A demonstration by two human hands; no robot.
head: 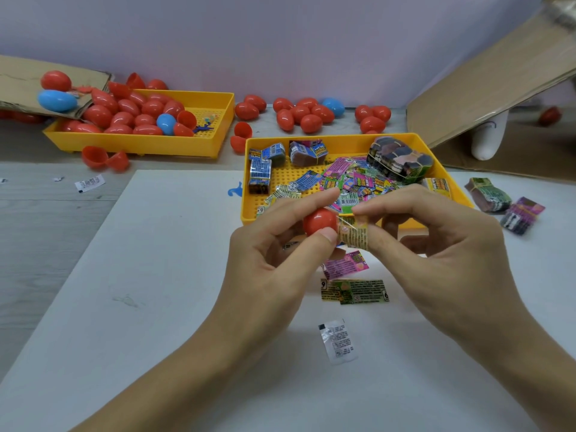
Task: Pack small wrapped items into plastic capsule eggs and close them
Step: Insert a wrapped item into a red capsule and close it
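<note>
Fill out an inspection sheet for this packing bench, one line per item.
Surface: white board lying on a grey wood-look table.
Job's things: red capsule half held in the left hand; rolled yellow wrapped packet at its opening, pinched in the right hand; near yellow tray holds loose and bundled packets; far yellow tray holds red and blue eggs.
Clutter: pink packet, green packet and clear sachet on the board; loose eggs and open halves behind the trays; two packet bundles right of the near tray.
Grippers: both hands busy at the capsule.
Cables: nothing seen.
Surroundings: pale wall; cardboard pieces at left and right.
</note>
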